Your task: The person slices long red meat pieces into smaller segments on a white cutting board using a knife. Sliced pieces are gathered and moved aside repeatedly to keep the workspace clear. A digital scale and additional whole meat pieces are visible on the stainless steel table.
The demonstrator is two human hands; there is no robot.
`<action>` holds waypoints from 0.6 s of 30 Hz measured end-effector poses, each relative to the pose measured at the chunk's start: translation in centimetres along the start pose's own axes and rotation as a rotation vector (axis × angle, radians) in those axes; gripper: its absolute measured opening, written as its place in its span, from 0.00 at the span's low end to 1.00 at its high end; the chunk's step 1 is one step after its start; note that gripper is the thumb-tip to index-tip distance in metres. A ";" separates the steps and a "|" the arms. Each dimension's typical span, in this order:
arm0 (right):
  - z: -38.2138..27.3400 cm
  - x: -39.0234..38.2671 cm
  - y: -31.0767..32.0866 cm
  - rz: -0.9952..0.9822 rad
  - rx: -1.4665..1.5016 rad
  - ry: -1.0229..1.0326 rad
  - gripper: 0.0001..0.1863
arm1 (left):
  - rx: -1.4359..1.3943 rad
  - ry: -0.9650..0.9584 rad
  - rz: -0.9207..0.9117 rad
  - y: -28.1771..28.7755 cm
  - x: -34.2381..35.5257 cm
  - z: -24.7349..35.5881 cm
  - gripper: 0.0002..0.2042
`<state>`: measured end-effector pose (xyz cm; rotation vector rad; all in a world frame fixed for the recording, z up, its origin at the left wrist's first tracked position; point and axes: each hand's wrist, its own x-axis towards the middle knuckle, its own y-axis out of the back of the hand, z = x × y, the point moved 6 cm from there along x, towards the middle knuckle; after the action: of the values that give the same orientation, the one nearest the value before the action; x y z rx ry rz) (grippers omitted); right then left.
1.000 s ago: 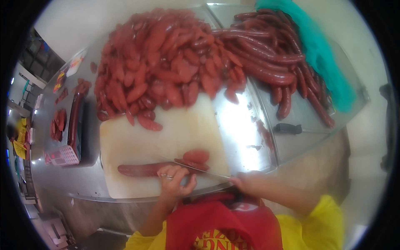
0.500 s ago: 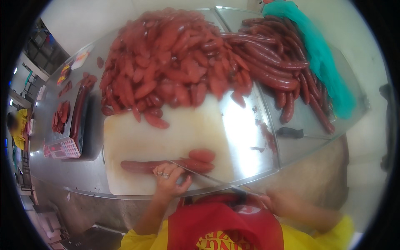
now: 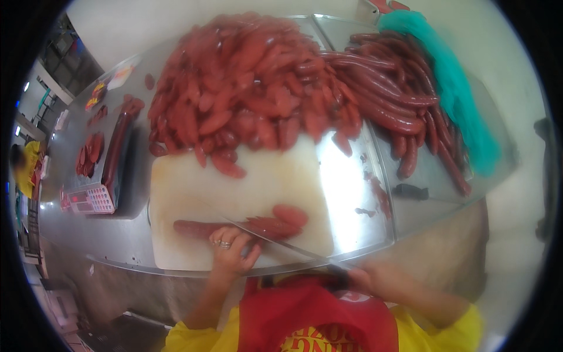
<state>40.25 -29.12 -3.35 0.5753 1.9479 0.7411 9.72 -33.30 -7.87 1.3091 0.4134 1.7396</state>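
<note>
A reddish-brown sausage (image 3: 193, 229) lies crosswise on a pale cutting board (image 3: 240, 190). My left hand (image 3: 231, 246), a ring on one finger, grips it near its middle with curled fingers. Close beside those fingers, the long blade of a knife (image 3: 296, 251) slants across the sausage. My right hand (image 3: 365, 278) is closed round the knife's handle end, blurred and partly hidden. Right of the blade, cut slices (image 3: 270, 226) lean together, and a few flat oval slices (image 3: 290, 214) rest behind them on the board.
Behind the board rises a large heap of sausage slices (image 3: 246, 88). Whole sausages (image 3: 390, 105) lie piled at right beside a green bag (image 3: 454, 94), with a black-handled knife (image 3: 410, 191) nearer. On the left, a scale (image 3: 91, 199) bears a sausage. Another person (image 3: 26, 182) stands far left.
My left hand and the knife blade have shifted left along the sausage. More cut slices show to the right of the blade. The whole view has also moved slightly.
</note>
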 end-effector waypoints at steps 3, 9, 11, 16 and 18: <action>1.6 -1.9 0.4 -0.035 -0.083 -0.055 0.34 | -0.028 0.006 -0.012 -0.1 0.2 -0.3 0.13; -4.7 8.3 -2.7 0.054 0.043 0.119 0.36 | -0.035 0.023 -0.040 -0.3 0.3 -0.1 0.14; -7.9 10.5 -3.0 0.134 0.052 0.287 0.36 | -0.026 -0.004 -0.047 -0.2 0.0 -0.1 0.14; -6.9 7.7 -1.7 0.104 0.092 0.210 0.33 | 0.049 0.029 0.078 1.2 -0.9 -1.0 0.15; -3.9 4.3 -1.0 0.002 0.056 0.107 0.32 | 0.043 0.068 0.033 1.2 -1.1 -1.5 0.15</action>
<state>34.79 -28.02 -5.25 0.5819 2.0727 0.7328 7.89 -34.44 -8.25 1.2968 0.4724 1.8155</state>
